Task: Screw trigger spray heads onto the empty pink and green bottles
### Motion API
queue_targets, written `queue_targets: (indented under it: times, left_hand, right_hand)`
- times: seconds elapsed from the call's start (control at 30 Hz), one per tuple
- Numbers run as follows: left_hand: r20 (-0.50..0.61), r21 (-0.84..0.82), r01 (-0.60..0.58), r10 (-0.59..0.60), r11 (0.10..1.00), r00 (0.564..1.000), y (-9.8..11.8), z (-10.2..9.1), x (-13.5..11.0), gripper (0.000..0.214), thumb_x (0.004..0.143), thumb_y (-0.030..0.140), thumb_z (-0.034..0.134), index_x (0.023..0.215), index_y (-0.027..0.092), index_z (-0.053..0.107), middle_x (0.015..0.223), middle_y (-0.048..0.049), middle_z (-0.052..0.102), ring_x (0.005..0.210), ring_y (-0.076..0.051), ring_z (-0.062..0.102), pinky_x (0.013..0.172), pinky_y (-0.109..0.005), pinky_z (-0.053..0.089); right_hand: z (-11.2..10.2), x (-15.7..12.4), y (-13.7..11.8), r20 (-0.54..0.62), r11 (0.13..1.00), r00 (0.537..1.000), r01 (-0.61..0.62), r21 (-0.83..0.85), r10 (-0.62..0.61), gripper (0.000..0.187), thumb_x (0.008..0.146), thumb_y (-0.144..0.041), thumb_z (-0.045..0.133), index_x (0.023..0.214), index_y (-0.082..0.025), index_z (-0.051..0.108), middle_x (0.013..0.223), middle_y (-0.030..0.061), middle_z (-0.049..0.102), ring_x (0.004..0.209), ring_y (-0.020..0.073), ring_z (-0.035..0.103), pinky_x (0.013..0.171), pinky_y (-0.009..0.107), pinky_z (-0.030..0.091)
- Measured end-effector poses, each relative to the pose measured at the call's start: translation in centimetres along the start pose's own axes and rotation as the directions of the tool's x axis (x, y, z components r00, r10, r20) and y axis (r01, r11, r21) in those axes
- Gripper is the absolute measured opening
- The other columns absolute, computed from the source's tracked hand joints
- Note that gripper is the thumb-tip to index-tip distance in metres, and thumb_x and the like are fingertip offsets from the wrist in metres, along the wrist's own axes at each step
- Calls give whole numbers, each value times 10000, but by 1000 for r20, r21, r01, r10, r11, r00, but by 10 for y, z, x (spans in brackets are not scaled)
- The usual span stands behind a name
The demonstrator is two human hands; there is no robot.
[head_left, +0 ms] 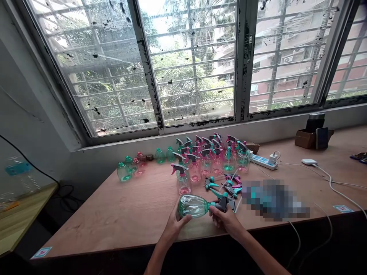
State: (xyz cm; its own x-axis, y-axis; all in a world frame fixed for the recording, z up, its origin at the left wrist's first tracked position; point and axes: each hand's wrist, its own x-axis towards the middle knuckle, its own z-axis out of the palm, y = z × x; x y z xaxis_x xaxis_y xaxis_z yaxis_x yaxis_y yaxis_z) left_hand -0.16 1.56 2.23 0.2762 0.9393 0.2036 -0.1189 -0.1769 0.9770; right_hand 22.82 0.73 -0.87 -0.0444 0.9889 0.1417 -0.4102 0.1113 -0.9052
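Note:
A clear green spray bottle [194, 205] lies sideways in the air over the front of the table, its base to the left. My left hand [172, 224] wraps round the base, with the thumb along its lower side. At the neck, my right hand [225, 220] grips a black and teal trigger spray head [223, 201]; whether it is fully screwed on I cannot tell. Just beyond lie several loose spray heads [229, 188] in teal, pink and black. A pink-tinted bottle with a spray head [183, 183] stands upright behind my left hand.
Several capped spray bottles [205, 166] stand grouped by the window wall. Uncapped bottles [124, 172] stand at the left. A white power strip [264, 162], cables, a white charger [309, 162] and a brown box [304, 139] are to the right. A blurred patch [275, 200] covers something near my right hand.

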Motion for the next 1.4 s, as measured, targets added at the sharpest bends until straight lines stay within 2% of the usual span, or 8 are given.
queue_targets:
  times: [0.1,0.27,0.5,0.77,0.93,1.0,1.27,1.4]
  left_hand:
    - [12,-5,9,-9,1000,1000,-2,0,2,795,696,380,888,1406,243,559,1392,-108,655,1355,-383,534,1189,-527,354]
    - [24,-25,-16,16,1000,1000,-4,2,1,1027,660,379,912,1531,291,374,1628,-104,377,1481,-374,363,1219,-497,303]
    - [36,3,14,-14,1000,999,2,0,-1,774,762,435,831,1441,239,517,1409,-123,635,1353,-382,533,1178,-523,362]
    - [50,-9,-2,3,1000,999,-2,1,-2,1067,671,321,907,1553,331,308,1574,-89,458,1438,-353,435,1212,-489,317]
    - [56,5,22,-23,1000,998,2,0,-2,708,758,380,845,1390,232,562,1401,-126,635,1340,-378,540,1184,-524,345]
    - [67,1,30,-30,1000,997,1,0,-2,675,748,391,852,1349,216,598,1309,-130,694,1283,-388,587,1156,-544,377]
    - [63,-20,1,0,1000,998,0,3,-4,1072,681,356,902,1561,313,291,1521,-108,518,1393,-365,488,1185,-507,354]
    - [67,19,15,-17,1000,998,4,1,-3,837,715,376,878,1449,242,500,1457,-121,587,1366,-386,508,1185,-519,355]
  right_hand:
    - [0,1,1,-8,1000,1000,5,1,-5,405,759,-526,819,908,-214,606,635,-26,680,379,106,513,360,222,374]
    - [-1,2,1,-12,1000,1000,6,5,-6,422,751,-541,818,904,-215,596,633,-26,680,368,101,508,352,218,354]
    - [0,0,0,18,1000,1000,-13,-2,13,430,739,-521,834,949,-223,606,647,-32,681,375,104,508,366,227,391]
    - [1,-1,-2,19,1000,1000,-20,5,20,405,770,-532,808,886,-217,580,597,-35,661,369,104,509,363,216,362]
    - [1,-1,-3,27,1000,999,-19,11,19,416,754,-526,825,904,-223,582,609,-37,671,377,95,509,376,209,380]
    - [0,-1,-2,28,1000,999,-18,13,18,409,760,-518,824,911,-224,584,613,-39,673,376,93,510,376,207,380]
    - [-1,2,0,15,1000,1000,-15,12,15,388,783,-521,804,856,-207,589,618,-24,672,376,93,521,360,202,357]
    - [-2,0,0,29,1000,999,-17,9,17,391,781,-513,811,885,-213,583,618,-32,666,383,97,522,364,203,371]
